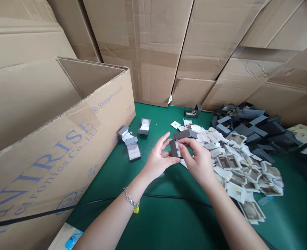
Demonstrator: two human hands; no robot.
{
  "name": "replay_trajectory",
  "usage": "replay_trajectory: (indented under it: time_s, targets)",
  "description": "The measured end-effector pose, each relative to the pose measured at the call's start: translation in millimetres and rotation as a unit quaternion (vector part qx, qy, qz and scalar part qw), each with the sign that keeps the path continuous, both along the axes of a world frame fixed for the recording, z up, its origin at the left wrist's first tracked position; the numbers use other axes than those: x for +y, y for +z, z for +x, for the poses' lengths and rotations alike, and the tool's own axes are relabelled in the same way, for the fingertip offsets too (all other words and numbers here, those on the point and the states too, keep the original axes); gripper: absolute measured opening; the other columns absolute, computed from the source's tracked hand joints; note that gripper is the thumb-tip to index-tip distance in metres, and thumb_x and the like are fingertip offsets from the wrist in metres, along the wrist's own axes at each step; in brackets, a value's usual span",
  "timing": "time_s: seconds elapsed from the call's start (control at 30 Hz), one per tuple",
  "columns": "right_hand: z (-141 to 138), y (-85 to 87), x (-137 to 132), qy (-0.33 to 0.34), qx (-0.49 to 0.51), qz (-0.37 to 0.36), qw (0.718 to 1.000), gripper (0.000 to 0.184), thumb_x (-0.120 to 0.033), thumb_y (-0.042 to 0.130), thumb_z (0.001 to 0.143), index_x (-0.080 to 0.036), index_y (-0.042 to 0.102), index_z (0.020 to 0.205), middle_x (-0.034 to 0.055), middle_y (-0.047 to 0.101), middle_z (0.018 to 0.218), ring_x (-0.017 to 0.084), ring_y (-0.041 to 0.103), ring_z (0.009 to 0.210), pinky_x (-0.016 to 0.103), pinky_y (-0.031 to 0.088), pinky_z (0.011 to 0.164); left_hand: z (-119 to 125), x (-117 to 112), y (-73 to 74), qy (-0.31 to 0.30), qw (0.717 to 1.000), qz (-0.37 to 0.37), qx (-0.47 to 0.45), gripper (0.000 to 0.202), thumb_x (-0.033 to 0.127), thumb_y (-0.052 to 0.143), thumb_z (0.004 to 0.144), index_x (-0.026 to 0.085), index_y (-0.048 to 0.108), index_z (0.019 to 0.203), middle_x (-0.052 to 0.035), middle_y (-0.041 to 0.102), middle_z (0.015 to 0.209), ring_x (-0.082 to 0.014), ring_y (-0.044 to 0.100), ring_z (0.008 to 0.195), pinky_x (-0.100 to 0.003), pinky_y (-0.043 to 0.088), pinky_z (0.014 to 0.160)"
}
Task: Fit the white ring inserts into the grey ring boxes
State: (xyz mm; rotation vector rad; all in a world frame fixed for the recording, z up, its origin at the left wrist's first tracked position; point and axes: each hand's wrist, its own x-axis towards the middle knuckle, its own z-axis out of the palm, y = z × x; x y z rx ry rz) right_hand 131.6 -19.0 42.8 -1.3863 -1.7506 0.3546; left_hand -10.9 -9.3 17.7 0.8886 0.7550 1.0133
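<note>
A small dark grey jewelry box (173,148) is held up over the table with its lid (186,134) swung open. My left hand (156,158) grips it from the left, thumb along the near side and fingers behind. From the right, my right hand (199,161) reaches into the box, thumb and fingers pinched at its pale insert (179,150); the fingertips partly hide it. Just right of my hands spreads a heap of loose pale box inserts (227,161) and white paper pieces.
Left stands a large open carton (101,118). Beside it on the green table (153,215) are a few open grey boxes (134,151). Several dark boxes (255,125) are piled at the right back. A black cable (166,197) crosses near my forearms. Cardboard cartons (143,45) wall the back.
</note>
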Motion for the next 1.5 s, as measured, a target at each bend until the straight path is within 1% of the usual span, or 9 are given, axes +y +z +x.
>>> replay_trajectory:
  time_s: [0.27,0.5,0.63,0.77,0.93,1.07,1.27,1.4,1.5]
  targets:
    - [0,2.9,1,0.003,-0.031,0.041,0.999,0.007,-0.023,0.051,0.080,-0.020,0.057,0.082,0.0022,0.065,0.078,0.014,0.059,0.068,0.026,0.048,0.062,5,-5,2.1,0.009,1.000,-0.012,-0.002,0.087,0.019,0.079,0.058,0.040,0.038,0.132,-0.0045,0.033,0.145,-0.0160,0.063,0.093,-0.039,0.054,0.088]
    - [-5,-1.6,-1,-0.023,-0.034,0.070,0.997,0.008,-0.020,0.050,0.077,-0.020,0.056,0.083,0.0022,0.065,0.078,0.016,0.061,0.069,0.027,0.049,0.061,9,-7,3.5,0.032,0.999,-0.020,0.013,0.094,0.012,0.079,0.054,0.037,0.036,0.135,-0.0047,0.030,0.147,-0.0194,0.063,0.099,-0.036,0.054,0.088]
    - [-11,-12.2,-3,-0.023,-0.036,0.111,0.993,0.019,-0.019,0.047,0.079,-0.020,0.057,0.096,0.0052,0.067,0.093,0.019,0.063,0.086,0.031,0.053,0.073,8,-5,2.5,0.050,0.998,-0.015,0.019,0.090,0.015,0.076,0.059,0.036,0.035,0.136,-0.0036,0.033,0.146,-0.0200,0.062,0.102,-0.031,0.053,0.089]
    - [-14,-24.3,-3,0.005,-0.056,0.167,0.984,0.032,-0.017,0.045,0.083,-0.019,0.053,0.113,0.0089,0.063,0.111,0.021,0.058,0.108,0.035,0.051,0.088,4,-2,1.0,0.061,0.998,-0.015,0.028,0.084,0.019,0.073,0.064,0.035,0.035,0.136,-0.0044,0.033,0.146,-0.0216,0.063,0.101,-0.032,0.054,0.085]
    - [-14,-33.5,-3,0.031,-0.096,0.208,0.973,0.045,-0.019,0.045,0.083,-0.017,0.045,0.128,0.0123,0.058,0.121,0.024,0.053,0.117,0.039,0.052,0.090,2,1,2.5,0.059,0.997,-0.028,0.043,0.082,0.015,0.073,0.060,0.030,0.040,0.134,-0.0066,0.040,0.142,-0.0200,0.064,0.094,-0.029,0.055,0.079]
    - [-12,-29.1,-2,0.027,-0.129,0.246,0.960,0.047,-0.019,0.048,0.082,-0.015,0.046,0.129,0.0129,0.061,0.117,0.024,0.057,0.111,0.039,0.054,0.087,2,1,4.3,0.051,0.997,-0.035,0.039,0.079,0.011,0.071,0.060,0.030,0.045,0.131,-0.0055,0.042,0.141,-0.0166,0.065,0.087,-0.026,0.055,0.075]
    - [-6,-10.9,-3,0.001,-0.198,0.269,0.942,0.030,-0.030,0.055,0.083,-0.018,0.063,0.110,0.0089,0.068,0.103,0.022,0.066,0.094,0.029,0.056,0.078,1,2,-1.6,0.037,0.999,-0.012,0.018,0.070,0.013,0.074,0.059,0.028,0.053,0.124,-0.0086,0.042,0.140,-0.0131,0.065,0.076,-0.029,0.055,0.074]
    - [4,-2.2,-5,-0.004,-0.239,0.268,0.933,0.024,-0.040,0.057,0.083,-0.020,0.067,0.092,0.0057,0.072,0.091,0.018,0.069,0.079,0.023,0.055,0.065,2,3,-4.8,0.025,0.999,-0.009,0.025,0.068,0.018,0.077,0.058,0.025,0.055,0.122,-0.0094,0.043,0.139,-0.0150,0.064,0.085,-0.030,0.054,0.080]
    - [14,7.0,-6,0.012,-0.263,0.276,0.924,0.018,-0.035,0.060,0.082,-0.021,0.066,0.092,0.0017,0.071,0.075,0.013,0.066,0.060,0.021,0.050,0.053,-1,6,-3.0,0.035,0.999,-0.008,0.005,0.066,0.020,0.077,0.059,0.026,0.054,0.121,-0.0070,0.043,0.138,-0.0185,0.061,0.098,-0.031,0.052,0.085]
